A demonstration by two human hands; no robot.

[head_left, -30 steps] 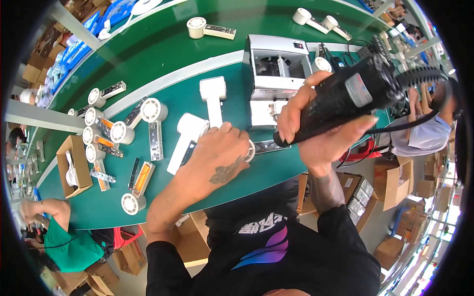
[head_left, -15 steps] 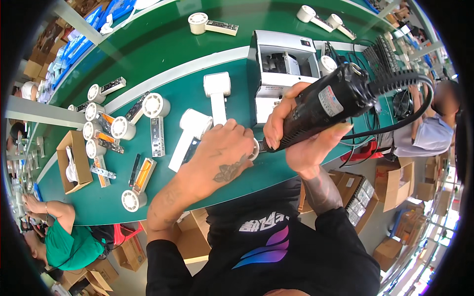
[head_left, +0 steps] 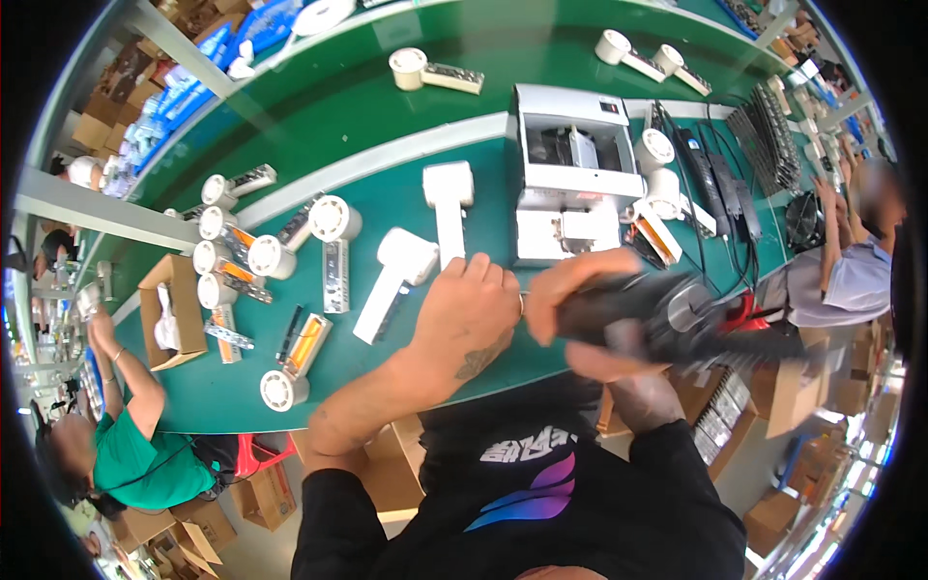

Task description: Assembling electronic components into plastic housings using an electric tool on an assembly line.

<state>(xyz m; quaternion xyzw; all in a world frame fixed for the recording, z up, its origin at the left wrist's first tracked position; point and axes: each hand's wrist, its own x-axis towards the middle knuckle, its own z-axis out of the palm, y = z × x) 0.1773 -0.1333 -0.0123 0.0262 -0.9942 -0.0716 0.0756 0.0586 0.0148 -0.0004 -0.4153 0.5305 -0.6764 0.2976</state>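
Observation:
My right hand [head_left: 590, 309] grips a black electric screwdriver [head_left: 633, 314] with a cord; motion smears both. Its tip points left, close to my left hand [head_left: 471, 314], whose fingers curl over a white part, mostly hidden, with only a pale rim at the fingertips. Just beyond my left hand lies a white handheld fan [head_left: 449, 203] with its handle pointing at me. Another white fan [head_left: 396, 275] rests tilted to the left of it. Behind the screwdriver stands a white screw feeder [head_left: 570, 179] with an open top.
Several fans with opened handles [head_left: 333, 242] lie on the green table [head_left: 222, 396] at left, beside a cardboard box [head_left: 174, 314]. More fans [head_left: 435, 75] lie on the far green strip. Cables and black power adapters [head_left: 720, 184] crowd the right. Co-workers sit at both sides.
The screwdriver has swung lower and flatter, its rear end dropping in my right hand. My left hand stays closed near its tip. The view has shifted slightly.

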